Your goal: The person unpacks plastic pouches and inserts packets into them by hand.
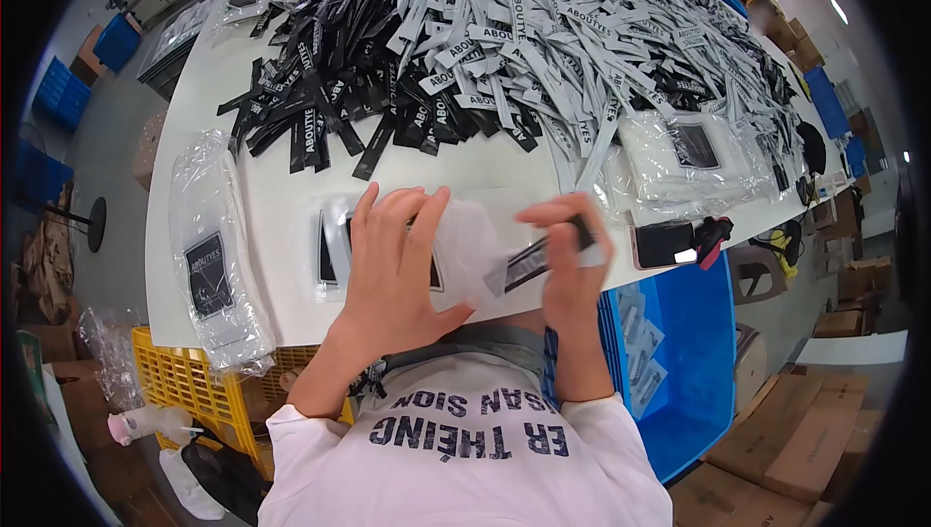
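My left hand (393, 251) lies flat on a small stack of clear plastic bags (333, 248) with black printed panels, its fingers stretched and its thumb out to the right. Beside it, my right hand (574, 260) is closed on a slim black stick packet (527, 267), blurred by motion. The packet's lower end is over the frosted right part of a bag (470, 246), close to my left thumb. Whether it is inside the bag I cannot tell. Beyond my hands, black packets (325, 105) and silver-white packets (543, 52) marked ABOUTYES lie in a large heap.
Bundles of clear bags lie at left (218, 265) and right (684, 154) on the white table (272, 202). A phone (664, 245) rests near the right edge. Below are a blue bin (693, 352) holding several filled bags, a yellow crate (184, 372) and cardboard boxes (800, 430).
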The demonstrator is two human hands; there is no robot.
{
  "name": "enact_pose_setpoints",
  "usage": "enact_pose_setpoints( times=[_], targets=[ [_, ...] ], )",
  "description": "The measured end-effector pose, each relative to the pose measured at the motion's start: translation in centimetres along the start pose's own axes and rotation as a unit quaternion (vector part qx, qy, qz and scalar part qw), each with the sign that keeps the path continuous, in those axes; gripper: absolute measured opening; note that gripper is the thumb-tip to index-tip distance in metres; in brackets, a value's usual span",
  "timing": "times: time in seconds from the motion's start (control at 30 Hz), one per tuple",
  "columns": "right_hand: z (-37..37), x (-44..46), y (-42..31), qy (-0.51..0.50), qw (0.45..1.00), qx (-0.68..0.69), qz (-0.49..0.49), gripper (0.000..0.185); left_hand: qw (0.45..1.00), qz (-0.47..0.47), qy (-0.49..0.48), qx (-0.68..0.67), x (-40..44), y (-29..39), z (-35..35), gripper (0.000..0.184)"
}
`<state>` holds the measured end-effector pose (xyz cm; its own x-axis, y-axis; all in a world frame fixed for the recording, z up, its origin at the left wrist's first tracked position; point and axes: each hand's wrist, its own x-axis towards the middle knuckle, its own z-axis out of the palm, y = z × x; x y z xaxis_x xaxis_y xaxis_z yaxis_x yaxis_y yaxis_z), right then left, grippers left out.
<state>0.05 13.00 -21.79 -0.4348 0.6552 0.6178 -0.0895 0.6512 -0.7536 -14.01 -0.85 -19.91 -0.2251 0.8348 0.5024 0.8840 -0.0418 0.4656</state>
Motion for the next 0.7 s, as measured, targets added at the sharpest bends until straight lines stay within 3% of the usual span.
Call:
enact_pose_setpoints(
  times=[0.07,0.17,0.3,0.37,0.43,0.47,0.63,0.7],
  targets=[
    [-1.1,-0.3,-0.4,0.098,0.994,0.035,0.027,0.034,1.0,-0.009,-0.003,-0.003,-0.1,-0.4,0.1,0.105],
    [-0.9,0.5,-2.8,0.175,0.978,-0.06,-0.095,0.029,1.0,-0.016,-0.005,0.0,-0.1,-0.7,0.3,0.103],
    [-1.1,-0.9,-4.0,0.092,0.98,-0.104,-0.145,0.019,1.0,-0.02,0.001,-0.01,0.1,-0.7,0.7,0.102],
    [-1.2,-1.5,-3.9,0.0,0.999,0.001,-0.039,0.027,0.998,-0.038,0.014,-0.04,-0.1,-0.6,0.8,0.101],
    [-0.4,-1.5,-3.2,-0.056,0.984,0.134,0.1,0.041,0.998,-0.035,0.02,-0.045,-0.3,-0.5,0.8,0.101],
    [-1.1,-1.2,-2.3,-0.141,0.971,0.108,0.16,0.059,0.999,-0.022,0.017,-0.038,-0.3,-0.3,0.7,0.101],
    [1.0,-1.1,-1.3,0.004,0.983,0.076,0.17,0.076,0.999,-0.013,0.032,0.019,-0.6,0.0,1.1,0.101],
    [1.3,-1.2,-0.9,0.02,0.99,0.041,0.131,0.068,0.999,-0.025,0.028,0.034,-0.6,0.2,1.1,0.101]
  ],
)
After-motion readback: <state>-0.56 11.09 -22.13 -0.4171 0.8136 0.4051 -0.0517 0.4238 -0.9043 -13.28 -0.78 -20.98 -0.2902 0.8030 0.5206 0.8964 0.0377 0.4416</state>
